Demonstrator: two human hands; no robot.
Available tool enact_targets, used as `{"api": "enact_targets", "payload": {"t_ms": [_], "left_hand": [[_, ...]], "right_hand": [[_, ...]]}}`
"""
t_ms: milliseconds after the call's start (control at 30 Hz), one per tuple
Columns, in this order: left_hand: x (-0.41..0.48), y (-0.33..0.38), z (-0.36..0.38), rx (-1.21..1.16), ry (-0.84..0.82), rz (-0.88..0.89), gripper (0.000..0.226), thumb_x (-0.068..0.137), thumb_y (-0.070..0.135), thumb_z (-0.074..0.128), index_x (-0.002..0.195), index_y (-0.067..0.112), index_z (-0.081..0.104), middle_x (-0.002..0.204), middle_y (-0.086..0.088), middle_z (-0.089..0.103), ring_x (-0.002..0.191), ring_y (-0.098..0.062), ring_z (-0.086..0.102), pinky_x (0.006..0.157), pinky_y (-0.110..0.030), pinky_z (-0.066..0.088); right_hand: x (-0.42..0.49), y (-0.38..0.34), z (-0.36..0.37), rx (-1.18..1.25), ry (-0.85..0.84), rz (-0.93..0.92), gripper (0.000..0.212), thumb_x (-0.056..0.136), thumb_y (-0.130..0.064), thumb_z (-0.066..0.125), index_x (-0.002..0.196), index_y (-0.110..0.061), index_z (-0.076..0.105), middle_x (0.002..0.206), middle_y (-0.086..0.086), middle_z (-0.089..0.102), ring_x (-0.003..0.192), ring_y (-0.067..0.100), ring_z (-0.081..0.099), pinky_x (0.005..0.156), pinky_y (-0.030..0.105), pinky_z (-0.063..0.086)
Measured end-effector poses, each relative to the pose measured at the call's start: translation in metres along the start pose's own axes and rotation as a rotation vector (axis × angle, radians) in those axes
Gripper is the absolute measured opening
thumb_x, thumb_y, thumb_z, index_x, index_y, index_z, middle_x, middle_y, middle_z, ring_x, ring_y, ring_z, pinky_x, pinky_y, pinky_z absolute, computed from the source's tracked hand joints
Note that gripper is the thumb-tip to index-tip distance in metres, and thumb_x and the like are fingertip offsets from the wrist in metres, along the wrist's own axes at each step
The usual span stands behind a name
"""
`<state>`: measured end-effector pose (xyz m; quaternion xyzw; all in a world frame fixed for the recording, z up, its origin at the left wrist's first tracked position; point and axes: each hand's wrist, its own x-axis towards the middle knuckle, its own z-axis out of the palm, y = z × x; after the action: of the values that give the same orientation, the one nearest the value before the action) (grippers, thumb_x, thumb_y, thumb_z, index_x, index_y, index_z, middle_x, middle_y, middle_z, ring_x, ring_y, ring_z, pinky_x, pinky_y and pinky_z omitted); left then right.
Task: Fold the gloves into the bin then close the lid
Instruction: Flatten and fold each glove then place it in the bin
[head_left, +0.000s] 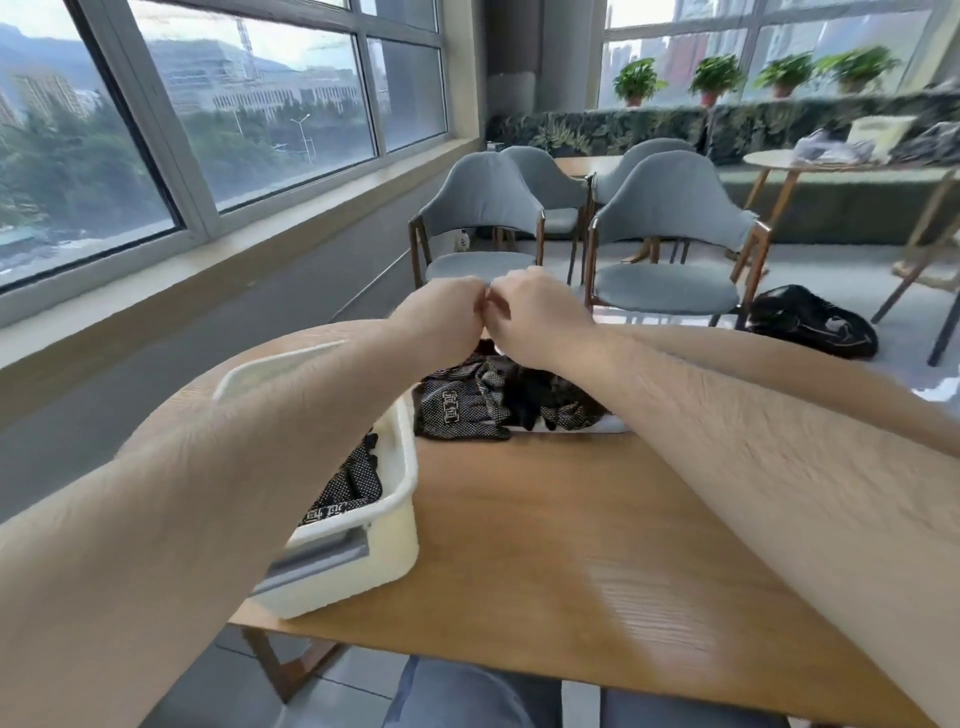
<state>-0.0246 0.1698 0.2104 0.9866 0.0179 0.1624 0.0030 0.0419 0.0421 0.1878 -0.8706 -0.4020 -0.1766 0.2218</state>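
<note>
A white bin (387, 551) with a grey latch stands on the left of the wooden table (571, 545). Black dotted gloves (348, 488) lie inside it. Beyond it, a loose pile of the same gloves (467, 405) rests on a flat white piece (592, 427) that may be the lid. My left hand (447, 312) and my right hand (535, 312) are stretched out above the pile, both curled into fists with the knuckles touching. Neither hand holds anything that I can see.
Several grey chairs (665, 234) stand past the table's far edge. A black bag (810, 319) lies on the floor at the right. A round table (779, 158) with clutter stands at the back right, and windows run along the left.
</note>
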Motion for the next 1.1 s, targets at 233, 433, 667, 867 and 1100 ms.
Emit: {"api": "enact_targets", "payload": {"t_ms": [233, 433, 667, 867, 1100], "left_hand": [[0.008, 0.066, 0.041, -0.218, 0.083, -0.149, 0.013, 0.099, 0.015, 0.047, 0.103, 0.015, 0.059, 0.103, -0.007, 0.062, 0.09, -0.026, 0.056, 0.074, -0.036, 0.043], [-0.017, 0.082, 0.115, -0.353, 0.128, -0.191, 0.016, 0.097, 0.017, 0.052, 0.1, 0.008, 0.065, 0.105, -0.013, 0.059, 0.101, -0.035, 0.056, 0.086, -0.044, 0.048], [-0.025, 0.083, 0.179, -0.487, 0.222, -0.098, 0.018, 0.097, 0.018, 0.061, 0.111, 0.009, 0.067, 0.101, -0.005, 0.06, 0.093, -0.029, 0.061, 0.078, -0.041, 0.052], [-0.018, 0.081, 0.213, -0.493, 0.213, -0.095, 0.035, 0.095, 0.026, 0.061, 0.124, 0.008, 0.064, 0.108, -0.007, 0.061, 0.098, -0.029, 0.064, 0.077, -0.044, 0.055], [-0.022, 0.079, 0.22, -0.524, 0.295, -0.044, 0.039, 0.094, 0.034, 0.059, 0.125, 0.011, 0.065, 0.107, -0.005, 0.06, 0.096, -0.026, 0.06, 0.08, -0.043, 0.053]], "right_hand": [[-0.067, 0.075, -0.004, 0.085, -0.003, 0.174, 0.024, 0.099, -0.027, 0.047, 0.08, -0.019, 0.057, 0.085, 0.001, 0.059, 0.09, 0.022, 0.052, 0.072, 0.037, 0.044], [-0.127, 0.107, 0.049, 0.158, 0.049, 0.387, 0.02, 0.098, -0.023, 0.052, 0.09, -0.018, 0.069, 0.094, -0.002, 0.063, 0.1, 0.023, 0.054, 0.079, 0.036, 0.046], [-0.137, 0.122, 0.102, 0.233, 0.174, 0.614, 0.033, 0.096, -0.046, 0.064, 0.112, -0.017, 0.067, 0.105, -0.004, 0.058, 0.11, 0.022, 0.052, 0.085, 0.029, 0.039], [-0.126, 0.128, 0.111, 0.221, 0.182, 0.554, 0.033, 0.093, -0.046, 0.069, 0.111, -0.019, 0.071, 0.11, -0.002, 0.061, 0.113, 0.02, 0.05, 0.086, 0.034, 0.045], [-0.133, 0.128, 0.109, 0.348, 0.322, 0.5, 0.007, 0.099, -0.025, 0.062, 0.1, -0.019, 0.065, 0.091, -0.011, 0.061, 0.085, 0.013, 0.058, 0.072, 0.021, 0.046]]}}
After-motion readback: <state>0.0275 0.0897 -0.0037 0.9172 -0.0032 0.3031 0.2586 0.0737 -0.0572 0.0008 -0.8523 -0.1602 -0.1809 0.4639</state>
